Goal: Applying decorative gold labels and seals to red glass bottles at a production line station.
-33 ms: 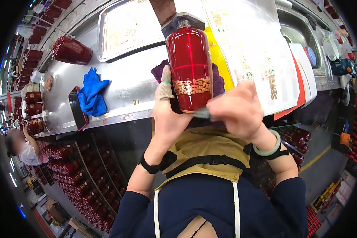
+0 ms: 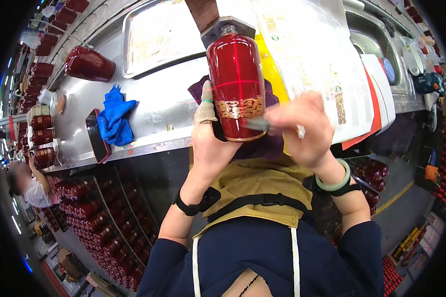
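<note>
A glossy dark-red bottle lies with its neck pointing away from me, against a dark block. A gold patterned band circles its lower part, and red light lines cross it. My left hand is closed round the bottle's left side and base, with a fabric cot on one finger. My right hand is closed on a thin grey-green flat piece, blurred by motion, which lies over the bottle just below the band. Under the bottle is a purple cloth.
A blue cloth and a phone lie on the metal bench, left. Another red bottle lies behind them, beside a metal tray. Sheets with gold patterns cover the right. A person sits far left near stacked bottles.
My right hand has moved slightly up and away from me, carrying the flat piece from the bottle's base to just below the gold band. My left hand stays put.
</note>
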Demonstrator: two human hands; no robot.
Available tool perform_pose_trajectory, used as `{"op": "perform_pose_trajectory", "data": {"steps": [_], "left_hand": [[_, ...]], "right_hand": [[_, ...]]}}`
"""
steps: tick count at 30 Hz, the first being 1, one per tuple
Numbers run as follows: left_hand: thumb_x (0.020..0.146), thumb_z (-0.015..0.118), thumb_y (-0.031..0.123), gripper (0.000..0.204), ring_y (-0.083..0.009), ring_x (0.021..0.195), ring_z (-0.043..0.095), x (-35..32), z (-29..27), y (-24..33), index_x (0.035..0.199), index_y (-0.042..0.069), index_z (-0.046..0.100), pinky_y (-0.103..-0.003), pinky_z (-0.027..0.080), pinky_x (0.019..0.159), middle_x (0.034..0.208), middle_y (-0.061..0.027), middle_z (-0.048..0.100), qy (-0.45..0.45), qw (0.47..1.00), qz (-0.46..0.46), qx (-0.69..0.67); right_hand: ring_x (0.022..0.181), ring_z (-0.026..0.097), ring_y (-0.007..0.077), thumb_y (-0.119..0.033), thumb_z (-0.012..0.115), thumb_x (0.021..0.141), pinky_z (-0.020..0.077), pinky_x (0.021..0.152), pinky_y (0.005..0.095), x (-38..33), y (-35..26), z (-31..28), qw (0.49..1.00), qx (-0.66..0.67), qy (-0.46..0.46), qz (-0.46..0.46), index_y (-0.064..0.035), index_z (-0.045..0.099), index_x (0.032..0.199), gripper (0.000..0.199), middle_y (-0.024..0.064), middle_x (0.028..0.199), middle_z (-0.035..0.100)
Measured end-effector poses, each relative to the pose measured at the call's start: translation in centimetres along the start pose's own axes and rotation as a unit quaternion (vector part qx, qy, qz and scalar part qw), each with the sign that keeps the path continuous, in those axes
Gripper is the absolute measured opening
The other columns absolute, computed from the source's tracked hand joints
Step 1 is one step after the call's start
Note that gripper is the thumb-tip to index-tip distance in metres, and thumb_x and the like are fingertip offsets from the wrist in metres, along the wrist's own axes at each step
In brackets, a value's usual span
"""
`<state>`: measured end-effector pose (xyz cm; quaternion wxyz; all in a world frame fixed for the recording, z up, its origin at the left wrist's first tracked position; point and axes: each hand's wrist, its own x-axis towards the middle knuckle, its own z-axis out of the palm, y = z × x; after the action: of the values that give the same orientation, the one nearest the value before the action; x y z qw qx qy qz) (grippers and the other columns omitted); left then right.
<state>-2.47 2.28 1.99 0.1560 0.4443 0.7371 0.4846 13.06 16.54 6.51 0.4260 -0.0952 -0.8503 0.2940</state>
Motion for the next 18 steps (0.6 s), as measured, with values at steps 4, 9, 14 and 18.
{"op": "perform_pose_trajectory", "data": {"steps": [4, 9, 14, 18], "left_hand": [[0.069, 0.097, 0.016, 0.116, -0.0389, 0.130, 0.058, 0.3, 0.0, -0.2, 0.160, -0.007, 0.029, -0.043, 0.048, 0.108, 0.151, -0.0262, 0.053, -0.010, 0.999, -0.030, -0.009], [0.068, 0.096, 0.013, 0.114, -0.0372, 0.124, 0.062, 0.3, 0.0, 0.4, 0.160, -0.006, 0.032, -0.042, 0.050, 0.106, 0.146, -0.0241, 0.058, 0.003, 1.000, -0.023, 0.002], [0.068, 0.095, 0.012, 0.105, -0.0358, 0.123, 0.063, 1.0, -1.4, 1.4, 0.156, -0.006, 0.041, -0.044, 0.046, 0.109, 0.134, -0.0215, 0.066, 0.040, 0.975, 0.170, 0.136], [0.065, 0.094, 0.010, 0.104, -0.0346, 0.126, 0.063, 0.2, 0.7, -0.4, 0.154, -0.006, 0.044, -0.046, 0.042, 0.113, 0.140, -0.0219, 0.064, 0.092, 0.994, 0.061, -0.023]], "right_hand": [[0.087, 0.067, 0.0180, 0.001, 0.077, 0.075, 0.0437, 0.084, 0.0324, -0.4, 0.9, 0.9, 0.998, -0.061, 0.008, 0.000, -0.0136, 0.077, 0.095, 0.025, -0.0010, 0.097, 0.078], [0.084, 0.066, 0.0148, -0.002, 0.076, 0.077, 0.0425, 0.082, 0.0310, 0.1, -0.5, 0.0, 0.997, -0.061, -0.035, -0.034, -0.0163, 0.079, 0.094, 0.022, -0.0027, 0.097, 0.078], [0.078, 0.065, 0.0135, -0.008, 0.078, 0.076, 0.0407, 0.081, 0.0302, -0.5, -0.3, 0.6, 0.997, -0.073, -0.011, -0.034, -0.0150, 0.079, 0.091, 0.016, -0.0046, 0.094, 0.078], [0.077, 0.063, 0.0126, -0.008, 0.077, 0.073, 0.0383, 0.084, 0.0311, 0.7, -0.3, 0.4, 0.992, -0.114, 0.011, -0.054, -0.0156, 0.080, 0.094, 0.022, -0.0052, 0.094, 0.078]]}}
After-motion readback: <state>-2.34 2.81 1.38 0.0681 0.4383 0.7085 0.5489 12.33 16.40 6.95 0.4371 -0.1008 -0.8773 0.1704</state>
